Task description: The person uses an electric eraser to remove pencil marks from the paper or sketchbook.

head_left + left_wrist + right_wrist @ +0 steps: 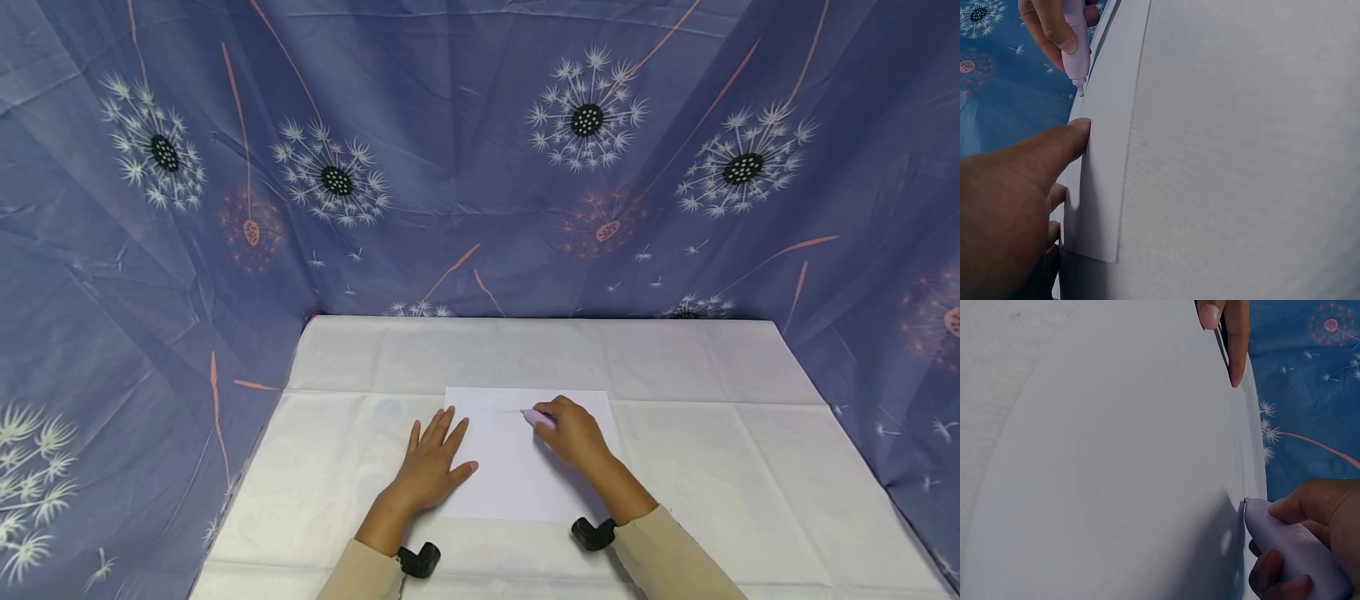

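A white sheet of paper (517, 475) lies flat on the table. My left hand (427, 471) rests on its left edge with the fingers spread and straight. In my right hand (576, 433) is a chunky lilac pen-shaped tool (1291, 547) with a narrow metal tip, gripped between thumb and fingers. Its tip points left and meets the sheet near the far edge. A faint thin line (504, 411) runs leftward from that tip. The left wrist view shows the tool's stepped nose (1079, 80) beyond my left thumb (1075, 134).
A white cloth with fold creases (750, 467) covers the table. Blue fabric with dandelion prints (465, 167) hangs behind it and along both sides. Black wrist-worn devices (420, 560) sit at both cuffs, above the near part of the table.
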`<state>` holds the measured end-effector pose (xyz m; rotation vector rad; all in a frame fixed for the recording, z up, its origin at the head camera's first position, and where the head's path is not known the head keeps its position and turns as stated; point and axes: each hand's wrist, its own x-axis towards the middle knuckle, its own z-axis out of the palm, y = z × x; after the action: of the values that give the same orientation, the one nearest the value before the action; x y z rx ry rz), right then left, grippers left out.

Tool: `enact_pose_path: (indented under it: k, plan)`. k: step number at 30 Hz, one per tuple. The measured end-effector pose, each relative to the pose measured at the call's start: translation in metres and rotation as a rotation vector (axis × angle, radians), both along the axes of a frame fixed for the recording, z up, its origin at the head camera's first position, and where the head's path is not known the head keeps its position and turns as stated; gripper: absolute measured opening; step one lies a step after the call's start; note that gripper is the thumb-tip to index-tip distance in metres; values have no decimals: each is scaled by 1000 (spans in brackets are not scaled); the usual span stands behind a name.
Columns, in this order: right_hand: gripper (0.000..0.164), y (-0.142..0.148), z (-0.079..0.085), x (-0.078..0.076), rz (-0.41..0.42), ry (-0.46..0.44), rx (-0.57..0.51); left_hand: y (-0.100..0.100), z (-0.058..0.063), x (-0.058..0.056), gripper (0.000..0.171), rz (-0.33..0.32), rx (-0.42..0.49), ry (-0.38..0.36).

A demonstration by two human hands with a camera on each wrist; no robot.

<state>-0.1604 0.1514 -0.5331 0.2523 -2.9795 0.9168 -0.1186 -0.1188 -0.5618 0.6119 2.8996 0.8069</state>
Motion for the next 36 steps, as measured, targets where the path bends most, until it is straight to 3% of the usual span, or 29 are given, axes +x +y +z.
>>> enact_pose_path:
  k: [14, 23, 32, 36]
  plan:
    - [27, 0, -2, -2, -3, 6, -5, 0, 1, -1, 71, 2, -4, -7]
    - [26, 0, -3, -1, 2, 2, 5, 0, -13, -3, 74, 21, -13, 24]
    - [26, 0, -1, -1, 8, 8, 0, 0, -9, -2, 73, 15, -6, 7]
    - [26, 0, -2, 0, 7, -8, -6, 0, 0, -1, 71, 5, -13, -3]
